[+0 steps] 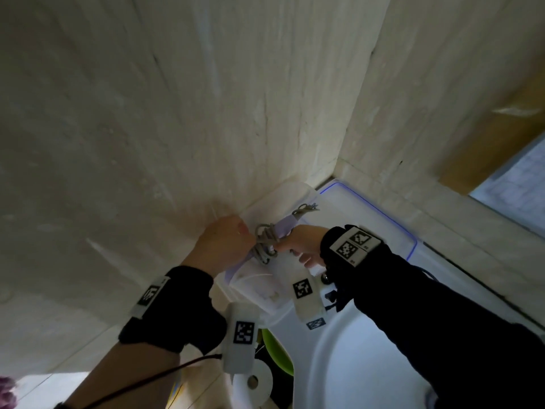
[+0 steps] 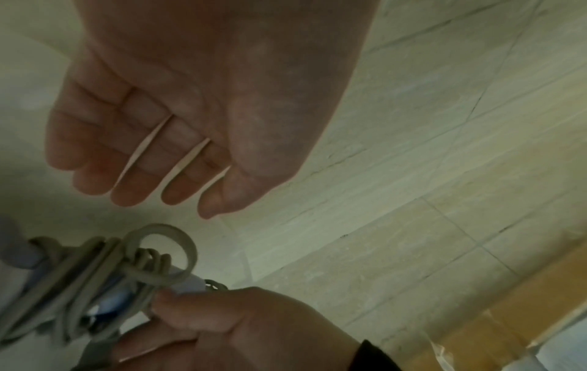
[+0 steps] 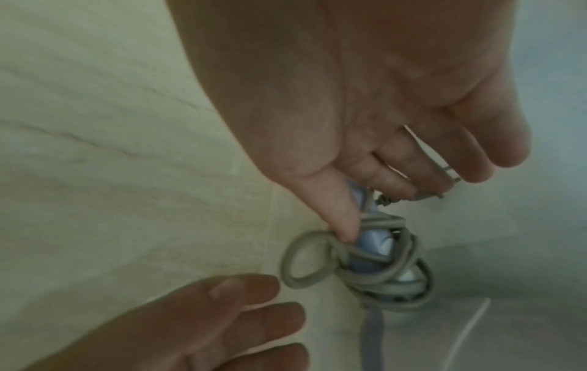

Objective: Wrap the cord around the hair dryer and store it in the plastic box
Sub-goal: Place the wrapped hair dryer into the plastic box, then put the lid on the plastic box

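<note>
A lavender hair dryer [image 1: 284, 227] with grey cord [image 1: 264, 240] wound in loops round it hangs over a clear plastic box [image 1: 236, 276] in the wall corner. My right hand [image 1: 298, 246] grips the dryer; its thumb [image 3: 343, 221] presses the wrapped cord [image 3: 381, 278] against the lavender body [image 3: 371, 241]. One cord loop [image 2: 162, 227] sticks out towards my left hand [image 2: 178, 140]. That hand [image 1: 227, 243] hovers just beside the bundle, fingers straight and relaxed, holding nothing. The plug's metal pins show behind the right fingers in the right wrist view.
Tiled walls [image 1: 177, 113] meet in a corner behind the box. A white blue-edged surface [image 1: 383, 219] lies under the right wrist. A white basin [image 1: 368, 364], a paper roll [image 1: 256, 382] and a green object [image 1: 277, 355] sit below.
</note>
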